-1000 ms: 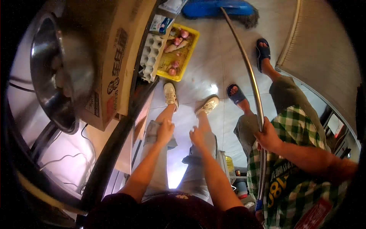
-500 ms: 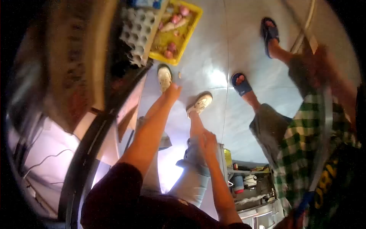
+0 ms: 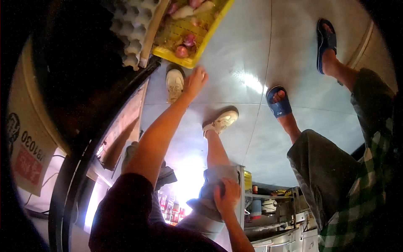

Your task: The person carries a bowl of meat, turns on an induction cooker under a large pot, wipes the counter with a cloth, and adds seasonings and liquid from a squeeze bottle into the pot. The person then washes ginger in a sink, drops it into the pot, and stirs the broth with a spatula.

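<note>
Floor (image 3: 235,42): pale tiles, glossy with reflected light.
Co-worker (image 3: 325,157): in dark sandals (image 3: 280,107), at the person's right.
Yellow tray (image 3: 172,59): upper left, beside a grey egg carton (image 3: 133,26).
Left hand (image 3: 195,82): near the tray's corner, fingers partly curled; whether it holds anything cannot be told.
Right hand (image 3: 228,197): on the right trouser leg (image 3: 219,171), fingers bent; whether they grip cloth cannot be told.
Reddish bulbs (image 3: 189,40): inside the tray.

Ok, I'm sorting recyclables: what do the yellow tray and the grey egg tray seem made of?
Yellow tray: probably plastic, perhaps faintly glossy, from its smooth, evenly coloured rim.
Grey egg tray: likely moulded paper pulp, matt, from its dull cups and ragged edge.
</note>
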### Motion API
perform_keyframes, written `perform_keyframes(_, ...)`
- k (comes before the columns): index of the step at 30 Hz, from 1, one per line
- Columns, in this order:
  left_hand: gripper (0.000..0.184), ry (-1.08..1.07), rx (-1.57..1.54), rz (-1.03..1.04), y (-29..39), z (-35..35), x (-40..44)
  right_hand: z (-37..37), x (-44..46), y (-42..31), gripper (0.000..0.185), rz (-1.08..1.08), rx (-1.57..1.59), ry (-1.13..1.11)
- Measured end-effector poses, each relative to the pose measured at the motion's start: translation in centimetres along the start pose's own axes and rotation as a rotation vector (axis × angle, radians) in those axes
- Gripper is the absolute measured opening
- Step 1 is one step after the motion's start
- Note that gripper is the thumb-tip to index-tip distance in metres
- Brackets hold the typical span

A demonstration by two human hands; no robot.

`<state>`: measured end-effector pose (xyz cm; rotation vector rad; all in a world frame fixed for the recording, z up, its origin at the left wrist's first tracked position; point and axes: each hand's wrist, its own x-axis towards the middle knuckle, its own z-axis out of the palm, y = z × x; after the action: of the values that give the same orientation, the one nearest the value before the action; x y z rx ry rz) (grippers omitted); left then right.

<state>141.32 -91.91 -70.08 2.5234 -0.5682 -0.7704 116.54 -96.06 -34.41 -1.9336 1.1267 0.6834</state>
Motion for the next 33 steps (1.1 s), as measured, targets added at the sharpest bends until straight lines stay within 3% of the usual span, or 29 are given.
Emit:
perform_keyframes(2, 0.027, 0.384, 0.013, 0.07, 2.5, -2.1, 4.3, 0.2, -0.1, 0.5, 0.028, 0.032, 0.009, -0.028)
perform_keyframes(5, 0.024, 0.505, 0.198, -0.075, 3.6, -5.4, 9.7, -0.2, 0.3, -0.1, 0.028, 0.055, 0.002, -0.061)
perform_keyframes(8, 0.027, -0.104, 0.813, 0.623, 2.5, -1.4, 12.4, 0.0, 0.5, -0.3, 0.027, 0.04, -0.016, -0.03)
perform_keyframes(9, 0.025, -0.116, 0.884, 0.859, 4.3, -2.2, 12.1, 0.2, 0.5, -0.2, 0.026, 0.033, -0.026, -0.012)
perform_keyframes(12, 0.023, -0.397, 0.916, 0.511, 6.1, -2.1, 14.3, -0.1, 0.1, 0.1, 0.025, 0.021, -0.005, 0.04)
perform_keyframes(15, 0.015, -0.359, 1.109, 0.49, 5.1, -3.6, 16.2, -0.2, 0.3, 0.0, 0.024, 0.067, 0.052, 0.02)
perform_keyframes(19, 0.032, -0.399, 1.118, 0.171, -0.3, -5.1, 19.8, 1.0, 0.0, 0.8, 0.023, 0.026, 0.027, 0.043)
perform_keyframes(23, 0.05, -0.315, 0.894, 0.307, -2.5, -3.6, 16.5, 1.0, -0.5, 0.5, 0.023, -0.016, 0.006, 0.016)
perform_keyframes(25, 0.052, -0.457, 0.614, 0.228, 3.7, -8.4, 10.4, 1.7, -0.6, 0.8, 0.022, -0.028, -0.044, 0.007)
perform_keyframes(27, 0.031, -0.423, 0.394, 0.14, 8.5, -11.5, 4.5, 3.0, -1.1, 1.5, 0.022, -0.028, -0.15, 0.007)
perform_keyframes(28, 0.031, -0.419, 0.396, 0.129, 8.2, -11.5, 1.2, 0.0, -0.7, -1.6, 0.023, 0.106, 0.043, -0.052)
perform_keyframes(30, 0.034, -0.442, 0.438, -0.052, 7.4, -9.4, -5.1, 0.4, 0.1, 1.3, 0.025, 0.004, -0.019, -0.006)
perform_keyframes(32, 0.037, -0.541, 0.318, -0.181, 11.7, -4.8, -11.0, -1.1, 0.1, 7.9, 0.027, -0.025, -0.093, 0.066)
perform_keyframes(33, 0.039, -0.563, 0.237, -0.198, 15.5, -3.4, -13.8, -3.6, 0.3, 10.4, 0.026, -0.046, 0.029, 0.12)
